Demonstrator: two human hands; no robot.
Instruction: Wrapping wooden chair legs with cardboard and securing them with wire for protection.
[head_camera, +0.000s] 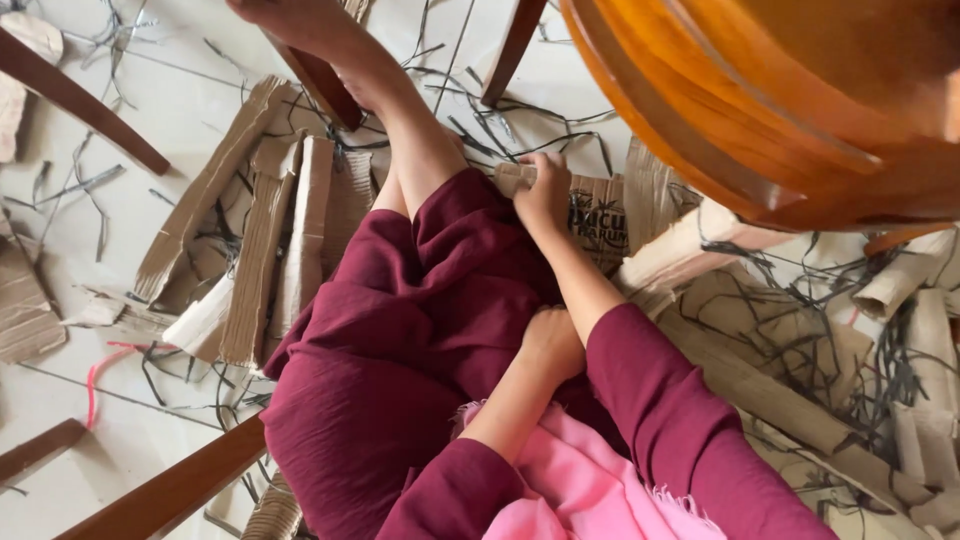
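On cardboard piece (590, 205) edge — right hand (545, 195)

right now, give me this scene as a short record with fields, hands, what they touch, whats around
setting: person seated, legs in maroon trousers, pale floor
right hand: right hand grips the edge of a cardboard piece beside the knee
left hand: left hand rests on the lap, fingers hidden
on floor: cardboard strips, rolled cardboard, thin dark shreds, pink string
nearby: orange wooden chair, pink cloth
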